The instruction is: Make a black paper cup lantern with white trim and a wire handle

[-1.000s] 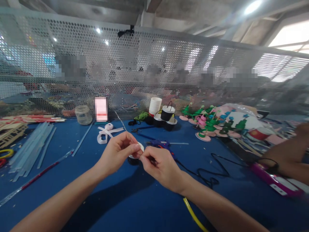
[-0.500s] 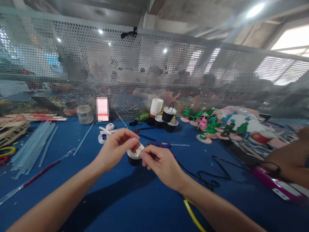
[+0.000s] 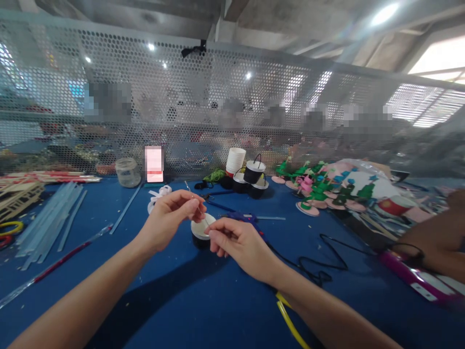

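Both my hands pinch one thin silvery strand (image 3: 207, 222), stretched slantwise between them. My left hand (image 3: 174, 211) grips it at the upper left, and a short loose end sticks up beyond the fingers. My right hand (image 3: 232, 237) pinches the lower end between thumb and fingertips. Just under the hands stands an upright paper cup (image 3: 199, 239), black outside and white inside. The strand passes over its mouth, and the right fingers cover part of its rim. Whether the strand touches the cup, I cannot tell.
Behind my hands lie white ribbon (image 3: 160, 193), a blue glue gun (image 3: 241, 218) and black-wrapped cups (image 3: 254, 172). Glue sticks (image 3: 54, 218) and a glass jar (image 3: 128, 172) are left; green tree ornaments (image 3: 319, 189) and a purple power strip (image 3: 417, 278) right. Someone's arm (image 3: 432, 232) rests at far right.
My left hand has slid along the strand and tilted slightly; the loose end past its fingers is shorter. More of the cup's white inside shows. My right hand has barely moved.
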The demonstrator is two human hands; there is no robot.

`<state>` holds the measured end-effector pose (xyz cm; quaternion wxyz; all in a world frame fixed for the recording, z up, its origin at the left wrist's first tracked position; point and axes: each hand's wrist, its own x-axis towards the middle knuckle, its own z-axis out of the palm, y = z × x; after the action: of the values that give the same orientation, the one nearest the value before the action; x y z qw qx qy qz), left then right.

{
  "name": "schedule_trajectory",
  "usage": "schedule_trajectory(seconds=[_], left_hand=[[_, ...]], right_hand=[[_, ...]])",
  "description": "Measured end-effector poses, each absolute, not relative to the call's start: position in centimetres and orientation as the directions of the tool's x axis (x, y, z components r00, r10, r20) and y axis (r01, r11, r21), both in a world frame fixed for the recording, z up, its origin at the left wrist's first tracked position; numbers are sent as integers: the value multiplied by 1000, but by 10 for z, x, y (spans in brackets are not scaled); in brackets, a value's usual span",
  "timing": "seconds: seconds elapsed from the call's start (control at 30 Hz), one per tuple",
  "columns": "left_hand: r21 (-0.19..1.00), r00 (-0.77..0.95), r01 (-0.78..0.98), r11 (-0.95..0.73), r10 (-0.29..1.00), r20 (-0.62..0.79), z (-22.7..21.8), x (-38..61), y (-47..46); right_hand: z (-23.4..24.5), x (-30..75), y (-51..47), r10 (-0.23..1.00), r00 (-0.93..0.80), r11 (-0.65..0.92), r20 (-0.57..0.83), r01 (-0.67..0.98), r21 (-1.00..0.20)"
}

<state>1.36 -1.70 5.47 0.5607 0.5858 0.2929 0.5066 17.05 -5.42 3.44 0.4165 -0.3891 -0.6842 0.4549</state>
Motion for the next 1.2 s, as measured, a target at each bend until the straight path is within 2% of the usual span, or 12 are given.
schedule_trajectory(seconds=[0.1, 0.27, 0.43, 0.6, 0.83, 0.97, 1.07, 1.2], left_hand=[[942, 310, -267, -204, 907, 284, 54, 13, -15], [945, 300, -241, -220, 909, 288, 53, 14, -15], [961, 278, -139, -240, 921, 271, 56, 13, -16], [959, 244, -38, -280, 928, 281, 59, 13, -18], [961, 242, -25, -276, 931, 274, 56, 13, -17], [974, 323, -149, -169, 923, 209, 53, 13, -14], [970, 411, -219, -105, 892, 190, 53, 13, -13], [960, 361, -256, -110, 910, 201, 54, 12, -13]], right_hand=[[34, 171, -55, 902, -376, 298, 210, 192, -935], [32, 170, -58, 883, -348, 424, 316, 296, -856], [31, 170, -57, 877, -313, 470, 365, 394, -790], [29, 170, -56, 886, -302, 455, 351, 427, -781], [32, 172, -53, 915, -351, 319, 201, 320, -892], [34, 174, -50, 911, -405, 121, 71, 97, -988], [33, 175, -48, 893, -446, 43, 58, -44, -998], [32, 178, -45, 863, -504, -1, 36, -73, -997]])
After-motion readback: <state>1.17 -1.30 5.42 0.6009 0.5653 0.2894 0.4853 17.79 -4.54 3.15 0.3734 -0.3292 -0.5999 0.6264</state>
